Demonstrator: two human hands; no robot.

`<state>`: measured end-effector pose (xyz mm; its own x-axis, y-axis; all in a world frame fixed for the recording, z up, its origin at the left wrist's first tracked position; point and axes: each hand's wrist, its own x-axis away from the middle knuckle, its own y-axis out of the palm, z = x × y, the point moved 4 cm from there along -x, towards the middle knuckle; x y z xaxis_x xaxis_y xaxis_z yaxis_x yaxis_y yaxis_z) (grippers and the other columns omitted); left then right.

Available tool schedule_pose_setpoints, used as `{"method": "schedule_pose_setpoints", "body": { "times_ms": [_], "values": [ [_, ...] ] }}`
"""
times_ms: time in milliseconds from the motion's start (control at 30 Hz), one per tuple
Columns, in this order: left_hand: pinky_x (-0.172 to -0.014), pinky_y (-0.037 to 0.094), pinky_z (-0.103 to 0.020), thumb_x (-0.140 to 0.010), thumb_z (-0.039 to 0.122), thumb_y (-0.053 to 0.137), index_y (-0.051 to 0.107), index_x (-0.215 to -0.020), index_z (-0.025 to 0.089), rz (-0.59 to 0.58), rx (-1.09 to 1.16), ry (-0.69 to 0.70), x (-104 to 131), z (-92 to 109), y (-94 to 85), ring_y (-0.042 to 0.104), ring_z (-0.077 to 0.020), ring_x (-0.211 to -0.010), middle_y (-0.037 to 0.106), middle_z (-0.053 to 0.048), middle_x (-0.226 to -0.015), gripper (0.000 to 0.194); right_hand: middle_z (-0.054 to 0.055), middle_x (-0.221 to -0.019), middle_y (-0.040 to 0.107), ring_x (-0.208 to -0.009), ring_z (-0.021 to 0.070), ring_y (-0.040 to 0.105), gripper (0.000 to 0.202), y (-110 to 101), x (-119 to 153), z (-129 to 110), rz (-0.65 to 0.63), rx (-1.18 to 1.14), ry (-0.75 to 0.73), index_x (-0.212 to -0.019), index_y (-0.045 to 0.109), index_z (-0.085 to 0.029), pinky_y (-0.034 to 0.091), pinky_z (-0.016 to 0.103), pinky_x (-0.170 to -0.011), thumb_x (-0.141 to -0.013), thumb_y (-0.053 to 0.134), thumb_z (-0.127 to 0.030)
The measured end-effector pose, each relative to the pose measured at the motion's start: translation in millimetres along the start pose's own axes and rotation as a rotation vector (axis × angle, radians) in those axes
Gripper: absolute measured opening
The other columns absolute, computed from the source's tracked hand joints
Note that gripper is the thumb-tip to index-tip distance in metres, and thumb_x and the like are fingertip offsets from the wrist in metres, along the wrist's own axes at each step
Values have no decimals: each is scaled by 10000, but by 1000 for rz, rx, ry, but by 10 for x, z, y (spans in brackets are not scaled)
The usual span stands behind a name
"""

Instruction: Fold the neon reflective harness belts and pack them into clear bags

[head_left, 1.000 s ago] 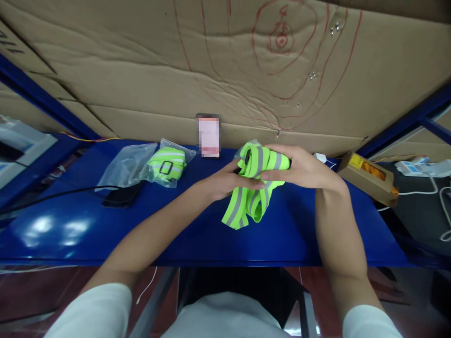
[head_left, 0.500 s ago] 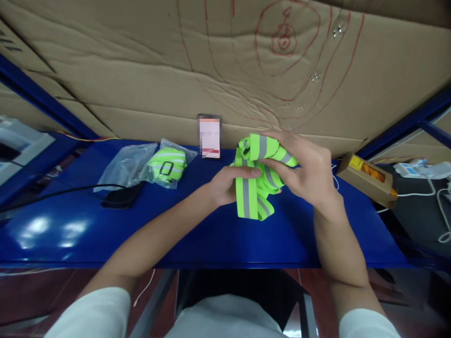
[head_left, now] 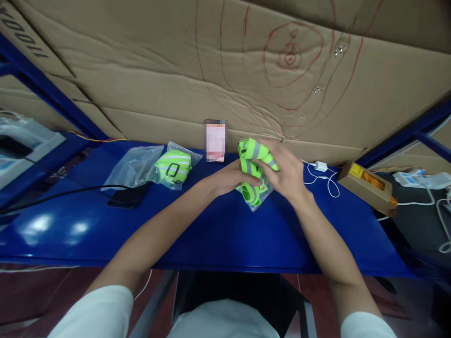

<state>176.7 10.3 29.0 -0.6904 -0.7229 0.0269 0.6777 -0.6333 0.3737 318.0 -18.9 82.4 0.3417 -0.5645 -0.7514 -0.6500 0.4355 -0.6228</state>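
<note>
A neon-yellow reflective strap (head_left: 248, 168) with a grey stripe hangs folded and looped between my hands above the blue table. My left hand (head_left: 229, 178) grips its lower loops from the left, thumb across the front. My right hand (head_left: 284, 171) is closed around the upper roll of the strap from the right; some of its fingers are hidden behind the webbing. Just below and behind the lower loops, a clear plastic bag (head_left: 254, 207) shows. To the left lies another bundled reflective strap (head_left: 180, 162) with a black buckle, in a clear bag.
A phone (head_left: 215, 141) with a lit screen leans on the cardboard wall (head_left: 151, 61). An empty clear bag (head_left: 132, 166) and a dark flat object (head_left: 128, 196) lie left on the blue table (head_left: 225, 239). A white charger cable (head_left: 333, 183) and a cardboard box (head_left: 366, 185) are right.
The long strap loops that hung down are gathered up shorter between my hands. My right hand has moved left and a little down, and the plastic bag under the strap now shows.
</note>
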Motion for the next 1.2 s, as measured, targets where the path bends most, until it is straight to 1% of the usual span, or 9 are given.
{"method": "schedule_pose_setpoints", "body": {
  "times_ms": [167, 367, 500, 633, 767, 867, 967, 1100, 1200],
  "values": [
    [-748, 567, -353, -579, 49, 818, 766, -976, 114, -49, 66, -102, -91, -157, -18, 725, -232, -763, 784, -110, -943, 406, 56, -1188, 766, -1069, 274, 735, 422, -120, -89, 130, -13, -67, 148, -1269, 687, -220, 596, 402, -945, -918, 709, -453],
    [-745, 554, -324, -648, 114, 822, 737, -831, 127, 33, 133, -54, -35, -5, 52, 705, -191, -703, 750, -50, -764, 202, 25, -1401, 666, -1294, 235, 637, 409, -27, -22, 13, -95, 17, -93, -1433, 587, -292, 522, 373, -1098, -1026, 547, -288],
    [-820, 561, -360, -638, 178, 884, 736, -907, 139, -72, 152, -8, 71, 209, 69, 737, -229, -814, 762, -62, -869, 310, -16, -1495, 590, -1396, 218, 554, 476, 48, 29, 6, -32, 63, -153, -1501, 517, -354, 461, 386, -1176, -1047, 463, -220],
    [-980, 541, -432, -698, 383, 889, 724, -1068, 180, -21, 215, 133, 149, 404, 44, 701, -333, -1141, 774, -79, -1032, 453, -35, -1615, 440, -1529, 256, 370, 554, 83, -22, -75, -131, -50, -141, -1574, 398, -382, 280, 511, -1293, -1033, 496, -319],
    [-949, 562, -427, -691, 263, 872, 735, -1108, 160, 116, 153, 137, 147, 440, -53, 713, -340, -1121, 785, -91, -1063, 451, -25, -1682, 314, -1598, 286, 162, 587, 76, -96, -121, -318, -375, -82, -1577, 395, -369, 75, 593, -1307, -1012, 539, -435],
    [-869, 589, -422, -638, 168, 857, 750, -1098, 135, 95, 111, 87, 106, 373, -108, 748, -335, -1002, 794, -110, -1013, 473, -15, -1619, 440, -1554, 261, 315, 545, -23, -132, 52, -222, -628, 76, -1526, 473, -378, 175, 543, -1306, -998, 587, -453],
    [-835, 593, -405, -581, 108, 851, 747, -1104, 135, 34, 81, 53, 73, 278, -96, 755, -317, -949, 794, -110, -1019, 534, 10, -1581, 496, -1478, 270, 448, 703, -123, -124, 265, -105, -760, 267, -1510, 492, -360, 338, 498, -1257, -872, 765, -472],
    [-776, 582, -353, -527, 60, 851, 733, -1111, 152, 12, 42, 22, 51, 176, -36, 749, -273, -880, 792, -86, -995, 602, 36, -1481, 603, -1382, 293, 555, 698, -101, -81, 280, -342, -896, 391, -1411, 608, -310, 468, 482, -1164, -774, 859, -446],
    [-755, 574, -352, -540, 63, 824, 731, -1082, 138, 0, 38, -15, 29, 125, -32, 740, -268, -850, 784, -91, -962, 554, 37, -1439, 636, -1303, 284, 618, 738, -43, -59, 247, -374, -833, 456, -1402, 617, -295, 513, 476, -1117, -727, 894, -410]
  ]
}}
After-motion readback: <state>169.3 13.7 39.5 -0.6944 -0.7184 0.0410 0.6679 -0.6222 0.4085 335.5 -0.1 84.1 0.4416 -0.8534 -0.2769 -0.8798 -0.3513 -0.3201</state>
